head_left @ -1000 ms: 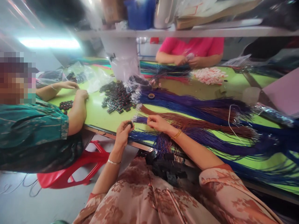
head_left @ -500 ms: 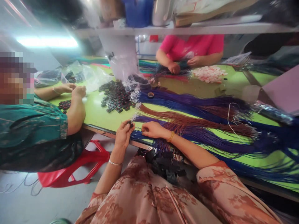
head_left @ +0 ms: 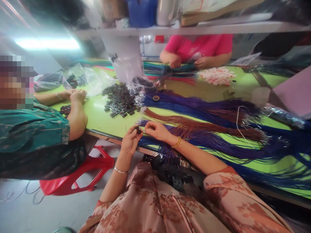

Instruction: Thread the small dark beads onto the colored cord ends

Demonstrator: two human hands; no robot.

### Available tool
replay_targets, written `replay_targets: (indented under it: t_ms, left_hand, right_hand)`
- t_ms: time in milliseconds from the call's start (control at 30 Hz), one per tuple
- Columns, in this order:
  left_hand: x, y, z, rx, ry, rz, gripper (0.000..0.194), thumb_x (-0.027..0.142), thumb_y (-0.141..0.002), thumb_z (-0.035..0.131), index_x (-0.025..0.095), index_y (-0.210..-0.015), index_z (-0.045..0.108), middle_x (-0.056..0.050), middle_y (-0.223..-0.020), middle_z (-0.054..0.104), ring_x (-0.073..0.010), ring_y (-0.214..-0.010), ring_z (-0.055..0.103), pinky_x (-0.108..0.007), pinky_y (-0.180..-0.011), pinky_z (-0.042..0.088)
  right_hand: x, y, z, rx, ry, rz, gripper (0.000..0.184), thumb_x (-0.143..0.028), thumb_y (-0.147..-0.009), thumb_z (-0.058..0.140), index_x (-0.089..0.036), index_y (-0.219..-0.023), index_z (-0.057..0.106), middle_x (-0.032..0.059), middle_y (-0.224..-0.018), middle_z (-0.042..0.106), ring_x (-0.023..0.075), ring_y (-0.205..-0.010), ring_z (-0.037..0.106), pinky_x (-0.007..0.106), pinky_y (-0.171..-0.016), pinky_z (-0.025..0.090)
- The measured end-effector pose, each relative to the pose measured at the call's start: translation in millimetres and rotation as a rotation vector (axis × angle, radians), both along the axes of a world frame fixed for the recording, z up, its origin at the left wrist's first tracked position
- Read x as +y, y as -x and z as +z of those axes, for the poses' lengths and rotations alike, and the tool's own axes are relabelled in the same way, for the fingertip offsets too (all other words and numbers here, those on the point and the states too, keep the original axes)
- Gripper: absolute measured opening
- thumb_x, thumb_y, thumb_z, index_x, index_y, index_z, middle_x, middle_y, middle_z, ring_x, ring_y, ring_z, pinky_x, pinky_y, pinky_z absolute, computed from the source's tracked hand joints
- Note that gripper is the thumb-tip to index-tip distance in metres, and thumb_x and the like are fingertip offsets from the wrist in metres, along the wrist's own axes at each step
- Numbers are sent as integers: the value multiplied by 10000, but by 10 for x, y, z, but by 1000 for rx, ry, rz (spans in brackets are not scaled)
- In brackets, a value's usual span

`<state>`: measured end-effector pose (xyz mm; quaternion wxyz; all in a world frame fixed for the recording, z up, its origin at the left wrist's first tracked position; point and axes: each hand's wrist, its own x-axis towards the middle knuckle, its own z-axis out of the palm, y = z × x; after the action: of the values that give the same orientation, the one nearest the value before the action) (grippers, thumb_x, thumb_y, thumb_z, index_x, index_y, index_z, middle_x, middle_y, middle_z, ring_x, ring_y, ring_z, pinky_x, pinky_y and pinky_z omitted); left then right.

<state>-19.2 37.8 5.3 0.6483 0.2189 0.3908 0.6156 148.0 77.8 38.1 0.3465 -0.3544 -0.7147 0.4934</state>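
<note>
My left hand [head_left: 130,141] is closed, pinching a small black plastic connector [head_left: 138,130] between thumb and fingers above the table's near edge. Right beside it, my right hand [head_left: 156,131] is closed in a pinch on a thin wire, whose pale tip is close to the connector; whether it has entered a hole is too small to tell. Under and beyond my right hand lie a bundle of brown wires [head_left: 175,118] with silvery ends and blue and purple wires [head_left: 204,140]. Several black connectors [head_left: 178,181] rest in my lap.
A heap of black connectors [head_left: 120,102] sits on the green table, with a tape roll [head_left: 155,98] nearby. A co-worker at left sits by a red stool [head_left: 80,171]. Across, a person in pink works beside white pieces [head_left: 217,76]. A shelf [head_left: 194,29] spans above.
My right hand has moved up and slightly left, closer to the connector. My left hand has shifted a little right and turned the connector. The pink-clad co-worker's hand has risen.
</note>
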Motion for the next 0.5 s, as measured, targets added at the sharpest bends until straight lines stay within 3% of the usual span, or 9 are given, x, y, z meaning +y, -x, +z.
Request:
replay_targets:
  t_ms: [100,233,500]
  left_hand:
    - [-27,-27,49,-34,7,-64,244,143,-742,688,167,-984,672,-31,-870,666,-113,-784,633,-246,-773,528]
    - [-32,-23,66,-25,13,-133,286,161,-742,698,156,-1027,675,-39,-859,659,-114,-767,621,-228,-720,516]
    - [-25,11,38,-31,27,-144,303,169,-722,723,158,-1023,687,-33,-807,656,-101,-713,595,-203,-655,491]
  right_hand:
    - [-41,-10,-20,-50,-71,-25,88,-236,-758,561,-163,-710,569,-46,-602,513,75,-536,390,203,-524,299]
    - [-66,-29,-45,-142,-288,-47,51,-181,-760,552,-166,-727,588,-10,-686,590,96,-605,449,219,-590,330]
    - [-61,-48,9,-243,-513,4,83,-138,-744,530,-171,-677,565,17,-675,577,128,-648,471,242,-640,344]
